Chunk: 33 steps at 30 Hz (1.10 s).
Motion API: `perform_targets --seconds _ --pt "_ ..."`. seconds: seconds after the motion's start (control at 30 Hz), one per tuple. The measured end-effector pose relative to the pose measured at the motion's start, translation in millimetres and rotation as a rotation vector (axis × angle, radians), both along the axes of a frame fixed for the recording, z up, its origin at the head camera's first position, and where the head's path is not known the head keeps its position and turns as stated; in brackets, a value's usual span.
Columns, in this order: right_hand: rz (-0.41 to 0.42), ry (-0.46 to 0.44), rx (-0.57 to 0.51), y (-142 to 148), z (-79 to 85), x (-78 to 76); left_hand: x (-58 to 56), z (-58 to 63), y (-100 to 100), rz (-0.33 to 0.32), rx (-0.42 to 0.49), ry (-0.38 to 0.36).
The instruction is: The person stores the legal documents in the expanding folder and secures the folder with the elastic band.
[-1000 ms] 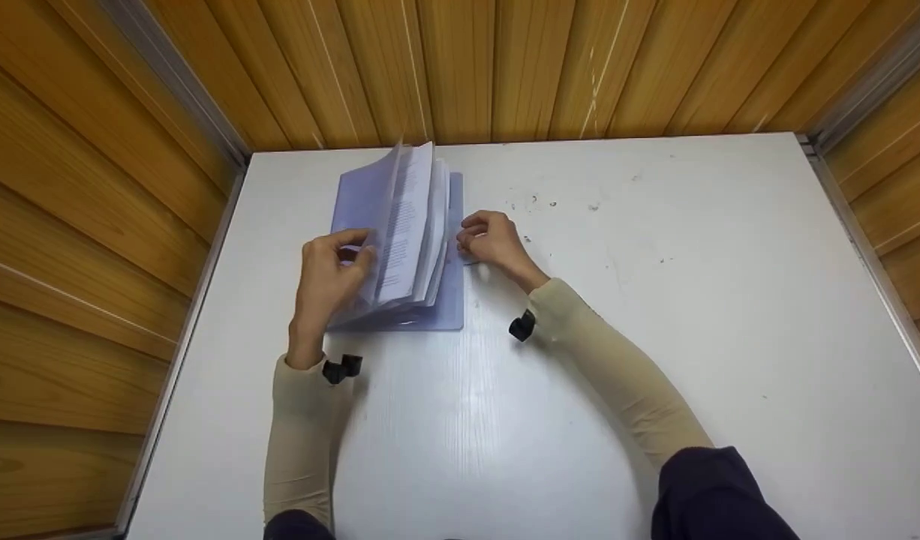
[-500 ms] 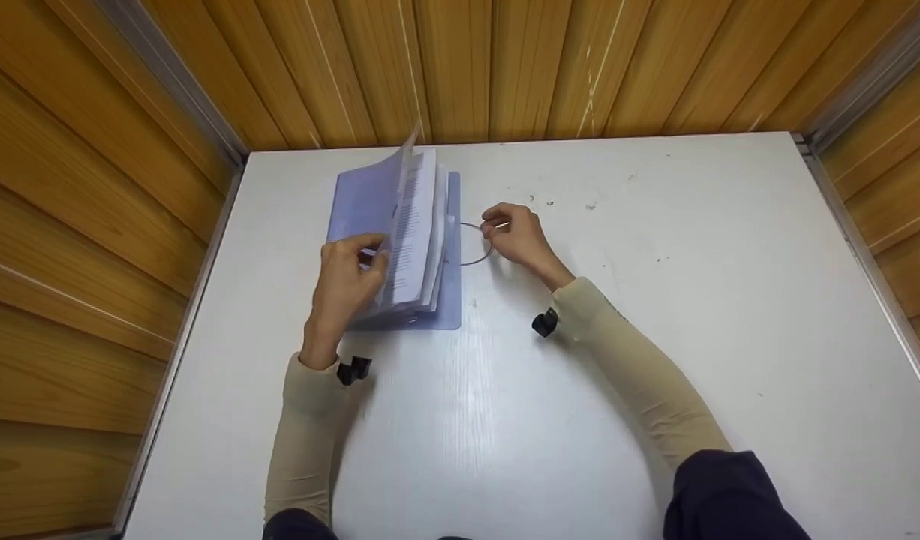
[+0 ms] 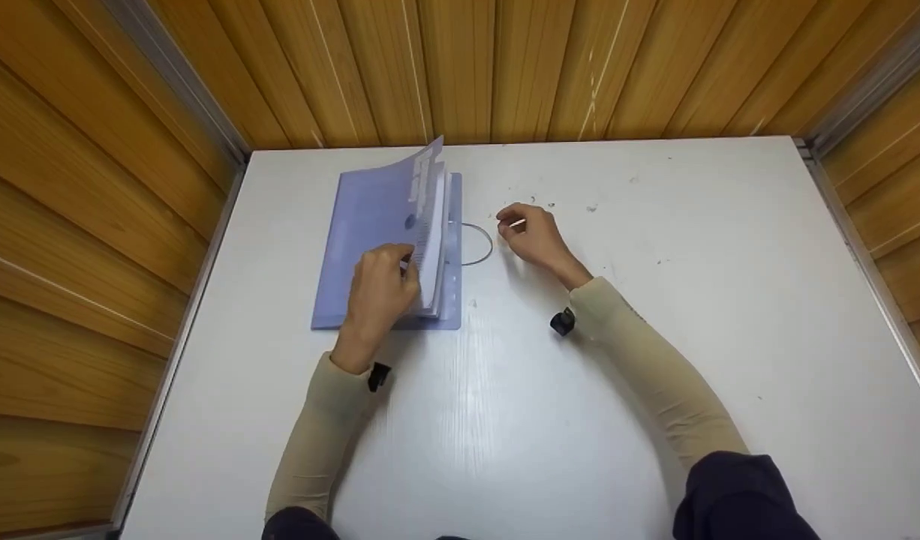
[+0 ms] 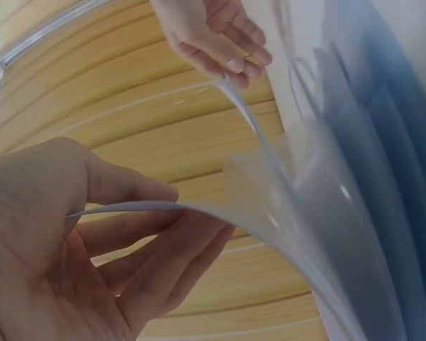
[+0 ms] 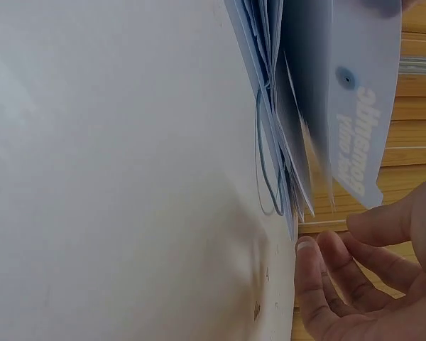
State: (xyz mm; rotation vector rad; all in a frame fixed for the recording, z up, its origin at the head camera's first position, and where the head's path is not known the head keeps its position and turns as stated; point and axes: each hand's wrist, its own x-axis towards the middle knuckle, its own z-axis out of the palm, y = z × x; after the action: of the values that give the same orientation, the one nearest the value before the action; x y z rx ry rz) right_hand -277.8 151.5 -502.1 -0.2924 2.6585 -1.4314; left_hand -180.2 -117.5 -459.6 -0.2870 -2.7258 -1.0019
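A translucent blue-purple document folder (image 3: 370, 217) lies on the table, its front cover partly raised. White printed sheets in clear sleeves (image 3: 431, 281) stand inside it. My left hand (image 3: 381, 289) pinches the cover's free edge between thumb and fingers, as the left wrist view shows. Pale lettering and a round button (image 5: 346, 78) mark that cover in the right wrist view. A thin elastic loop (image 3: 491, 240) sticks out past the folder's right edge. Just right of the loop, my right hand (image 3: 535, 236) hovers with loosely bent fingers, holding nothing.
The white table (image 3: 565, 405) reaches well to the right and front of the folder. Small dark marks spot its surface at the back. Wood-panelled walls (image 3: 460, 75) enclose it at the back and on both sides.
My left hand has moved right, swinging the cover over toward the sheets. My right hand has let go of the elastic loop and drawn back to the right.
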Motion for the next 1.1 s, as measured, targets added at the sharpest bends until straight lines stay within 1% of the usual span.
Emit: perform_targets --seconds 0.07,0.13,0.23,0.3,0.4,0.47,0.6,0.73,0.9,1.0,1.1 --pt "-0.001 -0.001 0.013 2.7 -1.6 -0.4 1.0 -4.1 6.0 0.015 -0.052 0.014" --pt "-0.002 -0.008 0.023 4.9 -2.9 -0.9 1.9 -8.0 11.2 0.023 -0.096 0.012" --pt "-0.003 -0.017 0.03 7.7 -3.8 -1.1 3.6 -11.3 17.0 0.021 -0.132 -0.013" --pt "-0.006 -0.024 0.028 9.2 -4.1 -1.1 5.0 -12.0 18.8 0.015 -0.141 -0.043" --pt "-0.005 -0.029 0.021 11.5 -6.1 -1.3 6.9 -11.1 17.0 0.003 -0.143 -0.081" --pt "-0.004 -0.03 0.02 13.4 -7.8 -1.5 7.3 -9.9 14.7 0.0 -0.143 -0.091" --pt "0.001 -0.031 0.013 17.3 -9.4 -1.8 6.4 -9.2 12.2 -0.015 -0.145 -0.091" --pt "0.006 -0.038 0.007 20.1 -9.8 -1.1 6.2 -12.6 12.3 -0.035 -0.162 -0.099" --pt "0.043 -0.044 -0.001 22.2 -11.0 0.4 3.5 -16.5 8.2 -0.05 -0.188 -0.106" --pt "0.082 -0.039 -0.006 23.0 -13.1 1.9 -1.3 -20.5 2.3 -0.08 -0.207 -0.122" --pt "0.115 -0.017 -0.006 21.9 -19.2 4.5 -7.2 -32.5 -5.2 -0.134 -0.233 -0.136"
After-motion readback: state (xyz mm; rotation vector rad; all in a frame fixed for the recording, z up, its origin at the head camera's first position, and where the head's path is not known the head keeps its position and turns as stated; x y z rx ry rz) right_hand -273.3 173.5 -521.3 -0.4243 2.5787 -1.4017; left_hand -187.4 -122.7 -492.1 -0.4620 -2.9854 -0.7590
